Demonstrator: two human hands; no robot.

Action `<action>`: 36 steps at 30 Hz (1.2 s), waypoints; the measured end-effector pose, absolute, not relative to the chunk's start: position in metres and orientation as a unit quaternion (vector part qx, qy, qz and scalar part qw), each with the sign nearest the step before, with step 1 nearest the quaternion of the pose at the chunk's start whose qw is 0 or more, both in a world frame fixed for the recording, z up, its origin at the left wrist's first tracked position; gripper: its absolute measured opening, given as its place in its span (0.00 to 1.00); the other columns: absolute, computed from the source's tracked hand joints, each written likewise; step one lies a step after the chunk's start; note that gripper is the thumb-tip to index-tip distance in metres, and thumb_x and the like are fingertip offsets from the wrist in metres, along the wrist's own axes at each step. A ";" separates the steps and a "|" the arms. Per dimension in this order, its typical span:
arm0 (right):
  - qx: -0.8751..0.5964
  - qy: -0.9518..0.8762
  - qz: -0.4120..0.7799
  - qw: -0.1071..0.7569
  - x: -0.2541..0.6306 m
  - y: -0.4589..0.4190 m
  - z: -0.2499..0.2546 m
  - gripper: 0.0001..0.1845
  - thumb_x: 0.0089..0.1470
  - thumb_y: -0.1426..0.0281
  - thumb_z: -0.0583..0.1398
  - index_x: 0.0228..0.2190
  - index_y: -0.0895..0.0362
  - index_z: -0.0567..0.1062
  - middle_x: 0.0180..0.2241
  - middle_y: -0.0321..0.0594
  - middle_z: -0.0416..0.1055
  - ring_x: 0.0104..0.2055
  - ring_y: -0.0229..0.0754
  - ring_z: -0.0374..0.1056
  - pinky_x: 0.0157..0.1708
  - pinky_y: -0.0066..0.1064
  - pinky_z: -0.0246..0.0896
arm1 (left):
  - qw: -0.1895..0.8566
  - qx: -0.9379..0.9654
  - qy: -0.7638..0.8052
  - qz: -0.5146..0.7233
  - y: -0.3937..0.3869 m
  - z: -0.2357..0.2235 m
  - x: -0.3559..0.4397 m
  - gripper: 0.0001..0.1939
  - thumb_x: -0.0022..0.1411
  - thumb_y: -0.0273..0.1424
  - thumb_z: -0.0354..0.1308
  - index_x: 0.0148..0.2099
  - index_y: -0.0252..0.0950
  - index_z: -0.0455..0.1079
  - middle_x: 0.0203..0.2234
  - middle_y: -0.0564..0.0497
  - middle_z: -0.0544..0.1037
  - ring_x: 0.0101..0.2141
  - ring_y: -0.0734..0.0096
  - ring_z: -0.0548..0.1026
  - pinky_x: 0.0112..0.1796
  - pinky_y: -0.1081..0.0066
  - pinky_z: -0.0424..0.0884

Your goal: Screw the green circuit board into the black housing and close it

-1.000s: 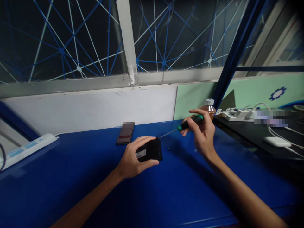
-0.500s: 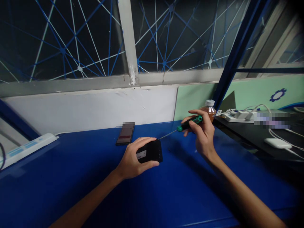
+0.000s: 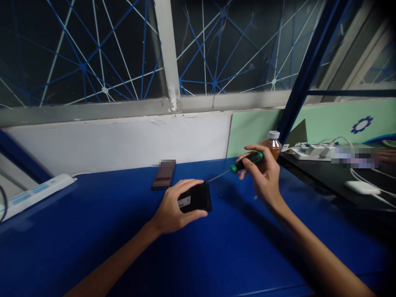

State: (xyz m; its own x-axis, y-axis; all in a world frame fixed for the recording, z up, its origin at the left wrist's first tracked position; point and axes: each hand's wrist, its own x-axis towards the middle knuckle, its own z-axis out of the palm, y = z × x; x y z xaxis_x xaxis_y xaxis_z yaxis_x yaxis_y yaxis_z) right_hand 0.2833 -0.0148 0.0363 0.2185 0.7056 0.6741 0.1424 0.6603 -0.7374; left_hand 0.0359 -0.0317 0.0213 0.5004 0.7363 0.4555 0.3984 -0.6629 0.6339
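My left hand (image 3: 169,208) is closed around a flat black box-shaped device (image 3: 198,198) with a white label (image 3: 185,201). Its fingers lie along the far edge and the thumb along the near edge. In my right hand (image 3: 266,175) is a screwdriver (image 3: 249,161) with a black and green handle, gripped between thumb and fingers. The shaft slants down to the left, and its tip meets the device's far right corner, near my left fingertips. What the tip touches is too small to make out. A tiny dark piece (image 3: 220,195) lies just right of the device.
A smartphone (image 3: 163,175) lies behind the device on the blue table (image 3: 123,264). A power strip (image 3: 40,196) is at the left, a capped bottle (image 3: 274,144) behind my right hand. On the black table to the right are a plugged power strip (image 3: 312,152) and a white adapter (image 3: 361,187) with cables.
The screwdriver handle has turned slightly in my right fingers, and they have shifted a little. The tip stays at the same corner. A blurred shape has appeared at the far right edge.
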 end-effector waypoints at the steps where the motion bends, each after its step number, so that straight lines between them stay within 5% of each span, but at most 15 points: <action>1: -0.373 -0.584 0.192 0.695 0.283 -0.015 0.037 0.16 0.52 0.65 0.62 0.42 0.54 0.67 0.24 0.32 0.69 0.17 0.35 0.66 0.17 0.29 0.62 | 0.231 0.835 0.339 0.366 -0.032 0.021 0.036 0.30 0.50 0.37 0.66 0.55 0.40 0.66 0.49 0.45 0.72 0.49 0.54 0.69 0.50 0.53 0.67; 6: -0.434 -0.569 0.134 0.686 0.283 -0.015 0.035 0.13 0.50 0.64 0.64 0.38 0.54 0.70 0.14 0.27 0.63 0.13 0.35 0.62 0.14 0.27 0.58 | 0.230 0.837 0.332 0.369 -0.031 0.021 0.036 0.29 0.50 0.37 0.66 0.55 0.41 0.66 0.50 0.45 0.72 0.50 0.53 0.69 0.52 0.50 0.65; 12: -0.366 -0.588 0.202 0.693 0.285 -0.012 0.033 0.13 0.54 0.65 0.59 0.42 0.55 0.67 0.25 0.34 0.71 0.19 0.37 0.67 0.16 0.29 0.61 | 0.227 0.834 0.339 0.373 -0.031 0.020 0.036 0.30 0.49 0.36 0.65 0.55 0.41 0.66 0.50 0.45 0.72 0.49 0.53 0.70 0.50 0.52 0.67; 17: -0.434 -0.564 0.123 0.692 0.282 -0.013 0.033 0.13 0.49 0.65 0.64 0.37 0.54 0.70 0.17 0.28 0.63 0.14 0.34 0.62 0.15 0.28 0.58 | 0.231 0.834 0.339 0.369 -0.032 0.021 0.036 0.30 0.49 0.37 0.66 0.55 0.41 0.67 0.49 0.46 0.72 0.49 0.54 0.70 0.50 0.53 0.67; 23: -0.359 -0.589 0.223 0.689 0.284 -0.012 0.034 0.13 0.54 0.64 0.59 0.41 0.54 0.66 0.27 0.35 0.70 0.20 0.37 0.67 0.15 0.28 0.61 | 0.225 0.836 0.337 0.371 -0.031 0.021 0.036 0.30 0.48 0.38 0.67 0.54 0.40 0.67 0.49 0.45 0.72 0.49 0.54 0.70 0.51 0.53 0.67; 28: -0.421 -0.570 0.156 0.689 0.283 -0.012 0.032 0.15 0.51 0.65 0.63 0.40 0.54 0.68 0.18 0.28 0.65 0.14 0.34 0.63 0.16 0.28 0.60 | 0.233 0.834 0.339 0.368 -0.032 0.021 0.036 0.30 0.48 0.38 0.67 0.54 0.41 0.67 0.49 0.45 0.72 0.49 0.54 0.69 0.51 0.51 0.66; 36: -0.374 -0.577 0.212 0.694 0.286 -0.010 0.032 0.11 0.53 0.66 0.60 0.39 0.55 0.68 0.22 0.31 0.68 0.17 0.35 0.65 0.16 0.28 0.60 | 0.226 0.833 0.333 0.379 -0.031 0.022 0.037 0.30 0.48 0.38 0.66 0.54 0.41 0.67 0.48 0.44 0.72 0.48 0.52 0.70 0.49 0.48 0.67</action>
State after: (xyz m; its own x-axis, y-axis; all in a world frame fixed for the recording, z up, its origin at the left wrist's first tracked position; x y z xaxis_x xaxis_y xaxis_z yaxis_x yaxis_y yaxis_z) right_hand 0.2859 -0.0096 0.0323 0.2443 0.7258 0.6431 0.1377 0.6305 -0.7639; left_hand 0.0367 -0.0314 0.0218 0.4911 0.7259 0.4815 0.3840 -0.6766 0.6283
